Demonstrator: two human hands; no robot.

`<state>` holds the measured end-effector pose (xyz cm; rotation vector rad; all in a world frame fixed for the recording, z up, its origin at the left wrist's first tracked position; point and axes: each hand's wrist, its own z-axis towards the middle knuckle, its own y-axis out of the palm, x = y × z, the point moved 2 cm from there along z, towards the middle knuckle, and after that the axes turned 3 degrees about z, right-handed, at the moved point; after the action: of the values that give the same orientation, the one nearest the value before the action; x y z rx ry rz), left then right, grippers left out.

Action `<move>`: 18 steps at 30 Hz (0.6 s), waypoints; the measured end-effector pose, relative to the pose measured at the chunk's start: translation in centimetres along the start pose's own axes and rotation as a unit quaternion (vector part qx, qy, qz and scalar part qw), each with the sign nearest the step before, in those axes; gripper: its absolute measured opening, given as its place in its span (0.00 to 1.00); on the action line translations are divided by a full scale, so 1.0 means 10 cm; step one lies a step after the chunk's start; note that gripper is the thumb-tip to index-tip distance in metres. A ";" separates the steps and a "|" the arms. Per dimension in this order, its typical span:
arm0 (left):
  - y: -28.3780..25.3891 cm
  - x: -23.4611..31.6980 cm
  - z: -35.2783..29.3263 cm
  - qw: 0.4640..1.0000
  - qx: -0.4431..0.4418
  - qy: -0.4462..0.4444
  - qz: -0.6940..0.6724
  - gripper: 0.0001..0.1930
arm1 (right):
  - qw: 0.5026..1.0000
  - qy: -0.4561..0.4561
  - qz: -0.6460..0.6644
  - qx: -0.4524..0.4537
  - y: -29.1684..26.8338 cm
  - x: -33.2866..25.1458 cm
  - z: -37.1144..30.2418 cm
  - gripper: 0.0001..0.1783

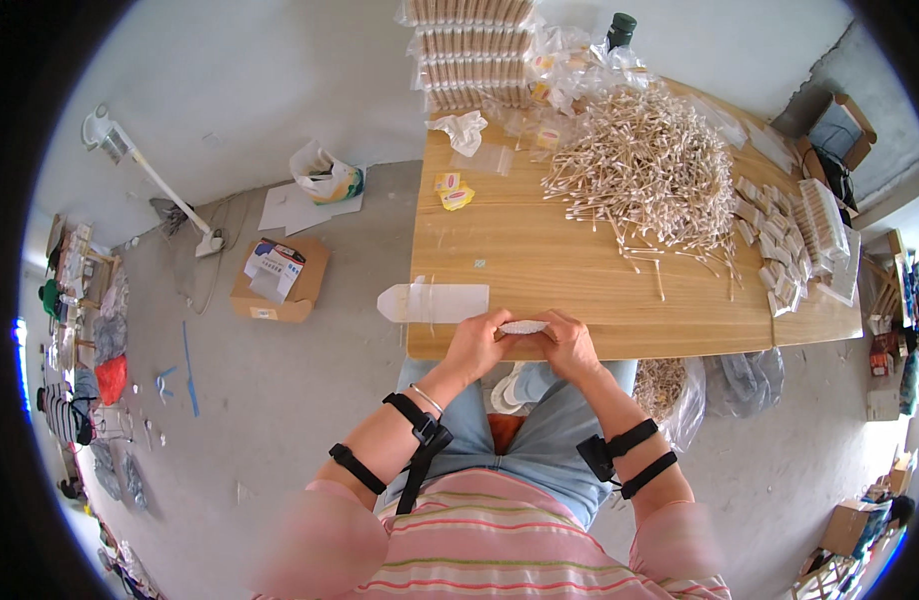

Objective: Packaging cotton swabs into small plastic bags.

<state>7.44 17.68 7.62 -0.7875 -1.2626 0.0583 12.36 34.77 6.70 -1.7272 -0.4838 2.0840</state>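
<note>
At the table's front edge, my left hand (477,343) and my right hand (572,346) grip a bundle of cotton swabs (525,327) from both sides. Its white tips face up in a narrow, flattened row; the sticks are mostly hidden by my fingers. Beside my left hand, a white pointed card (455,303) lies on the wooden table (540,260), partly past its left edge. Farther off, a large heap of loose cotton swabs (645,165) spreads over the tabletop. A few stray swabs (662,281) lie at its near side.
Stacked packs of swabs (473,68) stand at the back left. Small yellow labels (458,196) and a crumpled tissue (463,131) lie below them. Several small bundles (780,250) are piled at the right. Under the table sits a clear bag of swabs (667,390); a cardboard box (282,280) is on the floor.
</note>
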 end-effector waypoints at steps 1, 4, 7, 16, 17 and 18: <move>0.01 -0.01 0.00 1.000 -0.003 -0.004 0.020 0.10 | 1.000 -0.011 -0.010 0.000 -0.01 0.00 0.00 0.15; 0.03 0.00 0.00 0.999 -0.008 -0.019 0.050 0.11 | 1.000 -0.007 -0.015 0.011 0.01 0.05 0.01 0.13; 0.02 -0.02 -0.01 0.999 0.016 0.011 0.031 0.14 | 1.000 -0.011 -0.020 -0.002 0.00 0.03 0.04 0.16; -0.05 0.00 -0.03 0.993 -0.003 0.015 -0.115 0.13 | 0.995 0.019 0.100 -0.001 -0.04 -0.18 0.04 0.16; -0.04 0.00 -0.03 0.989 -0.016 0.009 -0.144 0.13 | 0.995 0.019 0.099 0.000 -0.05 -0.16 0.03 0.16; -0.04 -0.02 -0.04 0.990 -0.014 0.008 -0.143 0.13 | 0.998 0.008 0.061 0.006 -0.06 -0.21 0.03 0.14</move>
<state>7.58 17.10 7.62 -0.6221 -1.3532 -0.1981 12.42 34.25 8.82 -1.8071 -0.3689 2.1486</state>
